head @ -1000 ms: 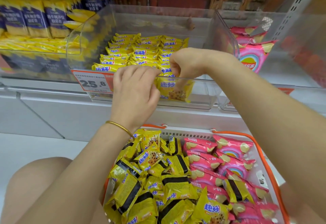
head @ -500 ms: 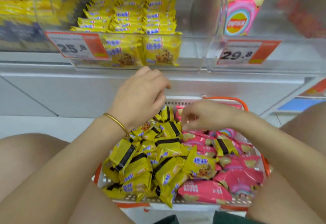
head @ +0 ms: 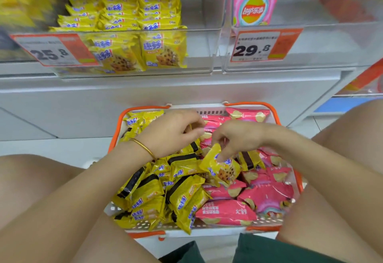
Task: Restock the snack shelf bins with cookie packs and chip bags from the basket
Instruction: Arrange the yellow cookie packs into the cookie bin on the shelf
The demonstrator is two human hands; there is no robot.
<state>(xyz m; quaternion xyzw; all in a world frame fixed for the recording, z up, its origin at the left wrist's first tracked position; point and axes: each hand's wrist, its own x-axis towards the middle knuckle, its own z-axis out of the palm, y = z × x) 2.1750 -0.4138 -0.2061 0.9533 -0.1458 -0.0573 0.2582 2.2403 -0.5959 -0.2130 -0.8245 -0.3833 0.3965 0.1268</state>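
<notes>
While both hands work over the basket, the scene runs left to right:
Cookie bin: clear, on the shelf, yellow packs stacked inside, tag 25.8 on its front.
Left hand: over the yellow packs at the basket's far side, fingers curled; whether it grips anything cannot be told.
Right hand: pinching one yellow cookie pack by its upper edge, raised just above the pile.
Chip bags: pink, filling the basket's right half.
Chip bin: one pink bag upright inside, tag 29.8.
</notes>
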